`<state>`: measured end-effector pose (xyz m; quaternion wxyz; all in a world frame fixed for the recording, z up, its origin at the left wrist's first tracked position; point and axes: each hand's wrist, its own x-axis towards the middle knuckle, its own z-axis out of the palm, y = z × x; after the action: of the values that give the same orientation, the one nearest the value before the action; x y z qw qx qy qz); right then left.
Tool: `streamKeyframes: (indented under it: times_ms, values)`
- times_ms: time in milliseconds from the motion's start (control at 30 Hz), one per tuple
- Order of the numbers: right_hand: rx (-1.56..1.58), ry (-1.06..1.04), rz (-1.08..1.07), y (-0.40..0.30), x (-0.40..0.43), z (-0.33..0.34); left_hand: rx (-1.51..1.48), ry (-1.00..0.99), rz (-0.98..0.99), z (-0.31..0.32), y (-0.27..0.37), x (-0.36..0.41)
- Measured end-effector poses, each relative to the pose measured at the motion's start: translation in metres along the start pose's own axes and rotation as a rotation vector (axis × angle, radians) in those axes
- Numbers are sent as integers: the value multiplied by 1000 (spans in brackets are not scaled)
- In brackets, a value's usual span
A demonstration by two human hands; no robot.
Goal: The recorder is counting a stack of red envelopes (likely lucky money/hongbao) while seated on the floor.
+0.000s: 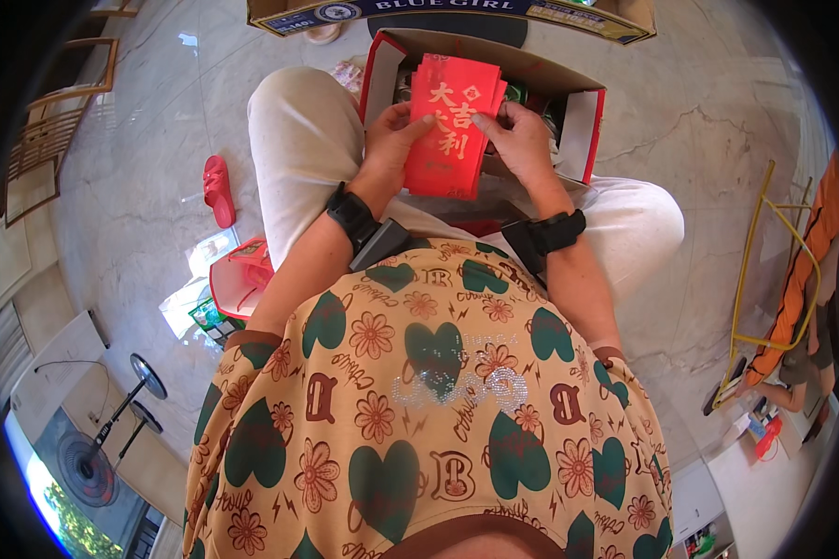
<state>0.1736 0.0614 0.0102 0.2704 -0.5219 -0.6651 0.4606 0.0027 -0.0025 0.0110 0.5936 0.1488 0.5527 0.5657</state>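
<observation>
A small stack of red paper envelopes (453, 164) with gold Chinese characters is held up between my two hands, its edges slightly fanned. My left hand (390, 143) grips the left edge, thumb on the front face. On the right edge, my right hand (521, 140) pinches the stack with its thumb also on the front. Behind the envelopes is an open cardboard box (563, 66) with red-edged flaps, between my knees. Green and dark items (517, 93) show inside it, mostly hidden by the envelopes and my hands.
Beyond the box stands a larger printed carton (447, 12). A red slipper (217, 192), a red bag (238, 279) and a green packet (213, 318) lie on the marble floor at left. Further out are a standing fan (87, 467), wooden chairs (52, 129) and a yellow metal frame (755, 244).
</observation>
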Motion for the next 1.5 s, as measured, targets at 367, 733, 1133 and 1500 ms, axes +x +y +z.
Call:
streamKeyframes:
  times_ms: [367, 733, 1133, 1500]
  values:
    - [96, 38, -57, 1, 2, 1, -159, 18, -109, -4, -4, 4]
    - [41, 547, -37, 41, 28, -40, -209, 187, 14, -11, -5, 10]
    - [417, -129, 29, -8, -2, 7, -226, 97, -41, -8, -6, 6]
    - [127, 12, -9, 6, 2, 3, -169, -34, -175, 2, 2, -2]
